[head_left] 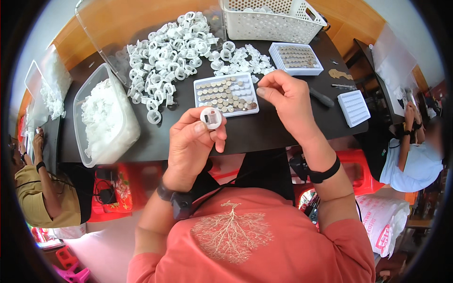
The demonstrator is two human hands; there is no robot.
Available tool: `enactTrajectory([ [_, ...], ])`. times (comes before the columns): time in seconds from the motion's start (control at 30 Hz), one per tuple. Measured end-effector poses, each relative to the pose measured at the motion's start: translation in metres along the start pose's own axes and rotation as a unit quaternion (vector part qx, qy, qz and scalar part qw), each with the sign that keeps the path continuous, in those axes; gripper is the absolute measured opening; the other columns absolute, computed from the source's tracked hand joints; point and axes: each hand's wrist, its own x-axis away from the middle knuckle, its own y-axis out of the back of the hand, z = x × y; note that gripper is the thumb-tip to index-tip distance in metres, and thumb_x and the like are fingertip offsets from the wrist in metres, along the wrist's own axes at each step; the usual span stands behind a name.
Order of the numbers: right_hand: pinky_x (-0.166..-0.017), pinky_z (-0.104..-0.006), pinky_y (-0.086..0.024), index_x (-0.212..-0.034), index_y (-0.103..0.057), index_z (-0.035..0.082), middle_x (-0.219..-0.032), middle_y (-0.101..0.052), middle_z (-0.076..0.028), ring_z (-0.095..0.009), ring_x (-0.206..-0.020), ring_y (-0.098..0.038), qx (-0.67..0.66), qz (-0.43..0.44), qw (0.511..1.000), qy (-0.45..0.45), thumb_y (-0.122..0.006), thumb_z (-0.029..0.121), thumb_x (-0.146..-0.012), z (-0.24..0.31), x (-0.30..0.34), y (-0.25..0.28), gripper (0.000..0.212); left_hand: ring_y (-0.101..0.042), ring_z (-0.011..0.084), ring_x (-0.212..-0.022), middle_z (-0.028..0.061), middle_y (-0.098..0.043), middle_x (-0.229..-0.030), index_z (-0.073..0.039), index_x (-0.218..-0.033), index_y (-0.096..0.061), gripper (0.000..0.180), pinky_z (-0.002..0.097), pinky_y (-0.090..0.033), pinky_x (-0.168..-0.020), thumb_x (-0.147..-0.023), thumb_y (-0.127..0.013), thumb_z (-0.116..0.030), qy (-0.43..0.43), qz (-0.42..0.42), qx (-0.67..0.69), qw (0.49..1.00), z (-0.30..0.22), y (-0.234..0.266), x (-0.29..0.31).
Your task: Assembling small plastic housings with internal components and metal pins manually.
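My left hand (193, 141) holds a small round white plastic part (211, 118) between thumb and fingers, above the near edge of the dark table (264, 129). My right hand (285, 96) hovers just right of a white tray of small round metal discs (225, 94), fingers pinched together; whether a disc sits between the fingertips I cannot tell. A heap of white ring-shaped plastic parts (165, 56) lies behind the tray.
A clear tub of white pieces (101, 118) stands at the left. A white perforated basket (269, 19) sits at the back, a second disc tray (296, 57) and an empty white tray (354, 107) at the right. Other people sit at both sides.
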Motion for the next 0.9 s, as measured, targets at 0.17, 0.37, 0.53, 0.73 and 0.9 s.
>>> enactTrajectory([
  [0.17, -0.068, -0.0410, -0.049, -0.087, -0.070, 0.007, -0.087, -0.068, -0.009, -0.032, -0.077, -0.066, 0.141, 0.090, 0.986, 0.022, -0.067, 0.009, -0.080, -0.003, 0.000, -0.004, 0.008, -0.067, 0.0243, -0.077, 0.0241, -0.067, -0.104, 0.003, -0.111, -0.062, 0.027, 0.0335, -0.054, -0.058, -0.089, -0.066, -0.012, 0.013, 0.024, -0.002, 1.000, -0.003, 0.008, -0.002],
  [0.37, -0.068, -0.0430, -0.051, -0.087, -0.072, 0.009, -0.087, -0.068, -0.010, -0.032, -0.077, -0.067, 0.227, 0.120, 0.964, 0.072, -0.065, 0.009, -0.083, -0.005, 0.000, -0.008, 0.008, -0.067, 0.0243, -0.077, 0.0223, -0.067, -0.102, 0.003, -0.111, -0.062, 0.027, 0.0327, -0.054, -0.057, -0.088, -0.067, -0.012, 0.014, 0.014, -0.009, 1.000, -0.002, 0.005, -0.001],
  [0.53, -0.067, -0.0442, -0.051, -0.085, -0.070, 0.008, -0.087, -0.068, -0.010, -0.033, -0.077, -0.068, 0.266, 0.142, 0.948, 0.100, -0.062, 0.006, -0.083, -0.001, -0.002, -0.008, 0.009, -0.067, 0.0245, -0.078, 0.0205, -0.067, -0.099, 0.003, -0.112, -0.062, 0.028, 0.0330, -0.054, -0.058, -0.090, -0.066, -0.013, 0.030, 0.017, 0.000, 0.999, -0.002, 0.009, -0.001],
  [0.73, -0.065, -0.0433, -0.052, -0.087, -0.066, 0.007, -0.089, -0.067, -0.012, -0.033, -0.077, -0.068, 0.298, 0.160, 0.932, 0.134, -0.062, 0.005, -0.081, -0.004, -0.007, -0.009, 0.008, -0.062, 0.0214, -0.074, 0.0177, -0.063, -0.097, 0.000, -0.112, -0.061, 0.034, 0.0306, -0.049, -0.055, -0.090, -0.067, -0.025, 0.032, -0.016, -0.040, 0.999, -0.002, 0.005, -0.001],
  [0.9, -0.065, -0.0408, -0.051, -0.087, -0.064, 0.005, -0.088, -0.066, -0.012, -0.032, -0.076, -0.067, 0.179, 0.078, 0.970, 0.147, -0.064, 0.002, -0.081, 0.017, -0.004, -0.016, 0.006, -0.067, 0.0258, -0.081, 0.0205, -0.067, -0.102, 0.003, -0.118, -0.060, 0.030, 0.0349, -0.054, -0.060, -0.094, -0.063, -0.014, 0.038, 0.012, 0.017, 0.999, -0.002, 0.010, -0.001],
])
